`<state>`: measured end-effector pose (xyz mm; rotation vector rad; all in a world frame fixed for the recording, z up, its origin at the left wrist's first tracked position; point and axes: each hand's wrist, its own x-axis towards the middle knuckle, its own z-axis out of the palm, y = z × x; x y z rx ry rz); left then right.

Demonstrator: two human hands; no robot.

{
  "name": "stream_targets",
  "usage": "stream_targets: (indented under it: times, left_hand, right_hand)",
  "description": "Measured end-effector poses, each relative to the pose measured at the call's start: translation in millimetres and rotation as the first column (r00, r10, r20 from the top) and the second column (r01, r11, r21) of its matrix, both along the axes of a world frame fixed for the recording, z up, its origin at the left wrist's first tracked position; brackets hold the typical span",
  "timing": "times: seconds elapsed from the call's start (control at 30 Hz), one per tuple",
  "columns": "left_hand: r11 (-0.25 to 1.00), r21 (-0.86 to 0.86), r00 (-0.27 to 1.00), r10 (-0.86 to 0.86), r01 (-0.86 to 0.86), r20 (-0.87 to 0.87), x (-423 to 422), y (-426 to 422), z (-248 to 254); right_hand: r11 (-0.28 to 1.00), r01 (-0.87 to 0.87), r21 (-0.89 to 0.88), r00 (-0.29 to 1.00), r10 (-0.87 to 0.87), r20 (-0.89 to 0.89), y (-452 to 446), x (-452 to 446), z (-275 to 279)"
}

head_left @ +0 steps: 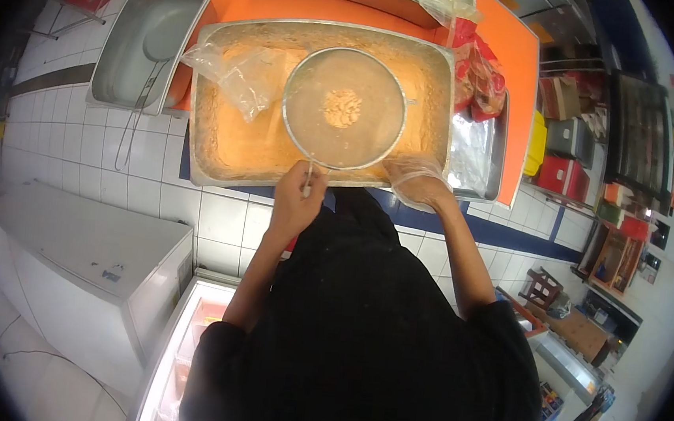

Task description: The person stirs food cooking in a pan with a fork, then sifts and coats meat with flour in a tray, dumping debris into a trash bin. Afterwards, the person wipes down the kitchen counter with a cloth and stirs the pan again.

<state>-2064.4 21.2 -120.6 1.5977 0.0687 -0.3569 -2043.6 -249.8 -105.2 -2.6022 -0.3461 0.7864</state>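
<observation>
A large metal tray (199, 152) holds a layer of orange-brown powder. Over it is a round mesh sieve (342, 144) with a small heap of pale crumbs (343, 108) at its middle. My left hand (300, 192) is closed round the sieve's handle at the tray's near edge. My right hand (417, 180), covered by a clear plastic glove, is beside the sieve's lower right, over the tray's near edge; its fingertips are too blurred to make out. A crumpled clear plastic bag (244, 80) lies at the tray's left side.
On the orange table (520, 90), red and clear bags (482, 75) and a smaller metal tray (499, 156) stand at the right. A deep metal pan (120, 43) with a strainer (160, 42) is at the left. A white freezer (89, 246) stands lower left.
</observation>
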Motion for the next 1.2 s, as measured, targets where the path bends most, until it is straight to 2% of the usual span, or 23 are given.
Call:
stream_targets:
  times: [0.03,0.07,0.13,0.23,0.27,0.37,0.4,0.43,0.57,0.63,0.73,0.83,0.93,0.97,1.03,1.1,1.2]
  left_hand:
    - [0.999,0.044,0.995,-0.003,-0.001,0.095,1,-7,2]
    - [0.996,0.081,0.999,-0.024,0.021,0.034,1,-11,5]
    - [0.999,0.02,0.997,-0.039,0.038,0.071,3,-23,1]
    - [0.997,-0.054,0.983,-0.036,0.047,0.178,10,-41,0]
    - [0.996,-0.075,0.975,-0.023,0.04,0.219,12,-47,2]
    - [0.994,0.064,0.967,-0.096,0.083,0.236,22,-52,19]
    - [0.996,0.036,0.98,-0.087,0.082,0.179,24,-57,18]
    - [0.997,0.042,0.977,-0.074,0.067,0.2,26,-59,17]
    - [0.997,0.074,0.968,-0.042,0.024,0.247,31,-71,8]
    - [0.996,0.093,0.967,-0.031,0.007,0.253,32,-76,1]
    - [0.995,0.102,0.967,-0.012,-0.015,0.254,35,-82,-7]
    - [0.995,0.095,0.973,0.009,-0.032,0.232,42,-85,-7]
    - [0.993,0.11,0.976,0.013,-0.038,0.219,46,-89,-9]
    - [0.991,0.121,0.969,0.02,-0.051,0.247,47,-90,-16]
    - [0.988,0.137,0.96,0.028,-0.068,0.278,48,-92,-18]
    - [0.984,0.154,0.954,0.038,-0.088,0.297,49,-92,-14]
    - [0.97,0.223,0.968,0.041,-0.098,0.247,47,-90,-11]
  right_hand:
    - [0.997,0.029,0.073,0.998,-0.033,0.057,1,-3,-2]
    - [0.998,-0.046,-0.031,0.999,0.046,-0.001,-2,-4,-2]
    - [0.954,-0.204,-0.221,0.975,0.178,-0.132,16,8,34]
    - [0.998,-0.008,0.058,0.994,0.015,-0.108,19,2,51]
    - [0.991,0.009,0.132,0.997,0.002,-0.081,16,0,46]
    - [0.947,0.104,0.303,0.993,-0.084,-0.078,13,-1,31]
    - [0.933,0.176,0.313,0.981,-0.143,-0.128,16,1,34]
    - [0.915,0.25,0.317,0.963,-0.202,-0.178,18,3,36]
    - [0.974,0.091,0.208,0.981,-0.053,-0.185,0,9,10]
    - [0.97,-0.013,0.243,0.995,0.037,-0.095,0,8,24]
    - [0.961,0.087,0.261,0.984,-0.042,-0.171,-6,2,53]
    - [0.944,0.294,0.151,0.898,-0.219,-0.382,-1,-3,94]
    - [0.94,0.264,0.217,0.954,-0.221,-0.202,14,-10,119]
    - [0.973,0.172,0.153,0.985,-0.173,-0.01,17,-14,116]
    - [0.999,0.03,-0.038,0.939,-0.015,0.343,17,-27,104]
    - [0.993,-0.018,-0.114,0.891,0.067,0.449,4,-39,73]
    - [0.988,-0.066,-0.138,0.792,0.136,0.596,-3,-46,65]
